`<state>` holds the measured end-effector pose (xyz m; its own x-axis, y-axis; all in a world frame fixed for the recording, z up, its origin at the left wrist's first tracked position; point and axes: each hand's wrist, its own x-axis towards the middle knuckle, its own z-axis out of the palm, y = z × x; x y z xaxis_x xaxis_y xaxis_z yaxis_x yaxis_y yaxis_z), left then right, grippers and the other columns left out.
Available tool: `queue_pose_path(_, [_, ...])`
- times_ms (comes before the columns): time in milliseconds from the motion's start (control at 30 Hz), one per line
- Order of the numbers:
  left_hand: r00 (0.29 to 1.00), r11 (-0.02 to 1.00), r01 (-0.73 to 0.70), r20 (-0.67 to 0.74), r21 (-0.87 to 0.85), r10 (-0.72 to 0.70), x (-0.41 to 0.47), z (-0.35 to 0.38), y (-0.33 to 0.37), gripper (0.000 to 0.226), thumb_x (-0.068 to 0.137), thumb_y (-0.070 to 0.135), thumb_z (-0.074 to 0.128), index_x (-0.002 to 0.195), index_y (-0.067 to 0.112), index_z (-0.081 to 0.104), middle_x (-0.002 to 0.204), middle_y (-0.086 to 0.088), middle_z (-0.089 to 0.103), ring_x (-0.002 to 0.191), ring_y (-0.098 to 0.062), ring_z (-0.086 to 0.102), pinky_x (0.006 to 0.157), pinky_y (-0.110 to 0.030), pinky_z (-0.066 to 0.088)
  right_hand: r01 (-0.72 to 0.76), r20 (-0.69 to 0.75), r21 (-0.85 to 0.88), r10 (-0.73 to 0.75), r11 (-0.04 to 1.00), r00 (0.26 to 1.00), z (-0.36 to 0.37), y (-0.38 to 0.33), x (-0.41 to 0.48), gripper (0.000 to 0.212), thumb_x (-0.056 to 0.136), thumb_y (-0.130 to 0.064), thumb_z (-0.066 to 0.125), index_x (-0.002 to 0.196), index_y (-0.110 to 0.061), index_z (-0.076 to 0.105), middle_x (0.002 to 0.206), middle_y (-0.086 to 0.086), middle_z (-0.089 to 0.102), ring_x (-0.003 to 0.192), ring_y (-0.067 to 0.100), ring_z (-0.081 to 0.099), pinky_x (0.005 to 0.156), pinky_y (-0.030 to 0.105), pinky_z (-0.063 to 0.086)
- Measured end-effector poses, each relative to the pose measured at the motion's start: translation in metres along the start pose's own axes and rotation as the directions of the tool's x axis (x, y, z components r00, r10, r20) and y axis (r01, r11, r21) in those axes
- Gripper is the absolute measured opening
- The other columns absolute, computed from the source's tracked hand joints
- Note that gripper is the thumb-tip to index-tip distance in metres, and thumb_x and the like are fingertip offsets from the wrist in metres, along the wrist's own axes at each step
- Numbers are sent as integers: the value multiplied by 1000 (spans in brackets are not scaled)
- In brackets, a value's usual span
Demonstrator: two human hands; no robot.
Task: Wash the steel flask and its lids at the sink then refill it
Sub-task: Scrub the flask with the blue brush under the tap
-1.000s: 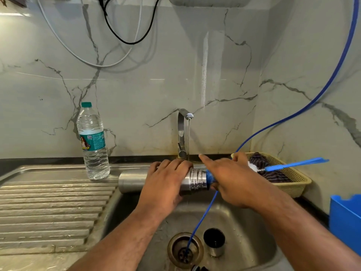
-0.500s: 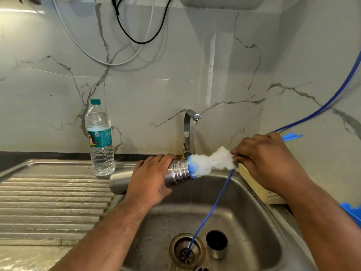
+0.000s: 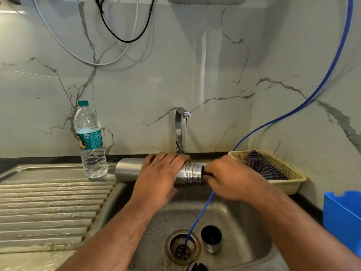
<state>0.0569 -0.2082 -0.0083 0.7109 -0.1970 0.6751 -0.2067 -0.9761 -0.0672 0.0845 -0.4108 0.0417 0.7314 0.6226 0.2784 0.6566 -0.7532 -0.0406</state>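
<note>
**Head view (sole view)**

1. Cylindrical brushed-steel flask with ribbed neck [image 3: 129, 170]. It is held level above the back edge of the stainless sink basin [image 3: 244, 222]. The base points toward the draining board and the mouth toward the right. The neck is in line with the thin stream from the chrome tap [image 3: 179, 130].
2. Left hand [image 3: 158, 177]. It lies over the flask's middle from above, fingers curled round the barrel.
3. Right hand [image 3: 232, 177]. It is bunched against the flask's mouth with fingers curled. A dark sliver shows between hand and rim, but what the hand grips is hidden and cannot be told.
4. Small steel cup-shaped lid with black interior [image 3: 211, 239]. It stands upright on the basin floor, just beside the round drain [image 3: 172, 249]. A second dark lid piece [image 3: 196, 267] is cut off at the basin's front edge.
5. Thin blue hose [image 3: 201, 212]. It runs down from the wall, under the right hand and into the drain.
6. Clear plastic water bottle with green cap [image 3: 89, 141]. It stands at the back edge of the ribbed draining board [image 3: 48, 202], just beside the flask's base.
7. Beige woven basket [image 3: 293, 178] holding a dark striped cloth [image 3: 261, 167], at the sink's back right corner.

**Hazards, as judged**

- A wet steel barrel held by one hand could slip and drop onto the cup lid below.
- A sideways shove at the mouth could drive the flask's base into the water bottle and topple it.
- The right wrist could snag the hose and pull it out of the drain.
- The running stream could splash off the neck onto the counter.
</note>
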Motion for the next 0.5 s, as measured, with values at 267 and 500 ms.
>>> queue_pose_path(267, [981,977,193,21,-92,-192,-6,-6,-28,85,62,28,92,136,36,49,122,12,61,112,-12,57,112,-42,36,-14,-230,-166,-25,986,973,-25,11,-12,28,101,-54,50,110,-35,67,92,-10,64,89,11,55,62,29,39])
queue_pose_path(500, [997,994,81,16,-71,-81,-5,-5,-28,86,61,34,92,134,40,48,122,16,61,112,-9,55,112,-43,36,20,-76,-47,-23,999,997,-20,26,-10,34,100,-56,52,93,-29,73,69,-7,58,65,8,53,64,32,46])
